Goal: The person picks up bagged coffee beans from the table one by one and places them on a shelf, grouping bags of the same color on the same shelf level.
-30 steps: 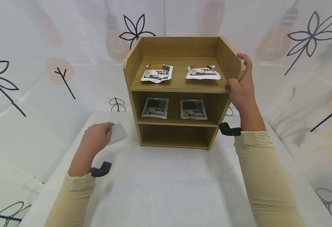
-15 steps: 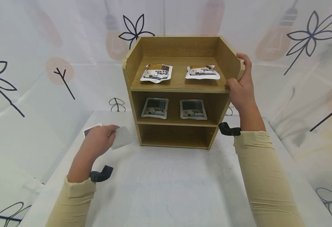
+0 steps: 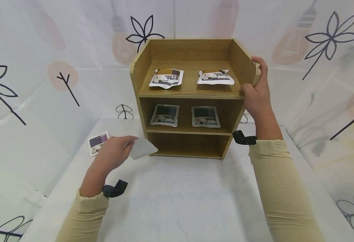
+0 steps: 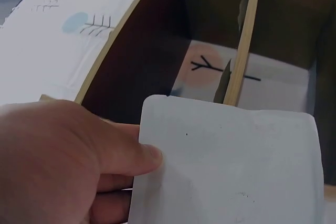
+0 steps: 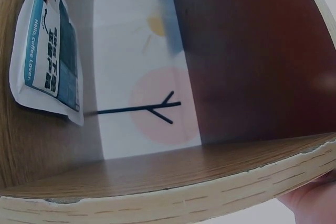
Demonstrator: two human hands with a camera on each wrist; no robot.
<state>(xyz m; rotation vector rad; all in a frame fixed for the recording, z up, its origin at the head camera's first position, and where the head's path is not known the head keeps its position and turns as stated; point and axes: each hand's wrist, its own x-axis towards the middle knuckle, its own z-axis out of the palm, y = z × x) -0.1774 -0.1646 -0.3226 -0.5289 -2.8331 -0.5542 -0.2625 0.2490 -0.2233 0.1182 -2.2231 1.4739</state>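
My left hand (image 3: 113,153) pinches a flat coffee packet (image 3: 142,149) between thumb and fingers, its plain white back showing. In the head view the packet overlaps the lower left corner of a small wooden shelf (image 3: 192,50). Seen from the left wrist, the thumb lies on the packet's edge, with the shelf's compartments behind. My right hand (image 3: 258,95) grips the shelf's right side panel near the top board. Two gold-and-white packets (image 3: 166,78) lie on the top board, and two dark green packets (image 3: 165,115) on the middle one. The bottom compartment holds nothing.
A purple-and-white packet (image 3: 98,143) lies on the white table (image 3: 177,201) to the left, just behind my left hand. Patterned white cloth (image 3: 98,40) hangs behind the shelf and along both sides.
My left hand has moved right with its packet, closer to the shelf's lower left corner. This uncovers the purple packet on the table. My right hand keeps its grip in place.
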